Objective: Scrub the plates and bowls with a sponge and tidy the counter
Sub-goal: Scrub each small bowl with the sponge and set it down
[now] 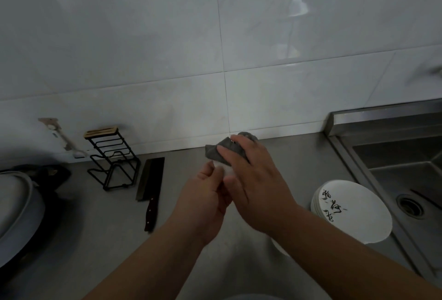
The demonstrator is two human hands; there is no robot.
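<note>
Above the counter, the left hand cups a small white bowl from below to steady it while the right hand grips a grey cloth over its top for wiping, with stacked plates waiting beside the sink.

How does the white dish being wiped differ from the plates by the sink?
The dish is held in the left hand, mostly hidden by the grey cloth; the plates sit stacked on the counter, uncovered. The plates show black lettering; none shows on the dish. Both are white.
</note>
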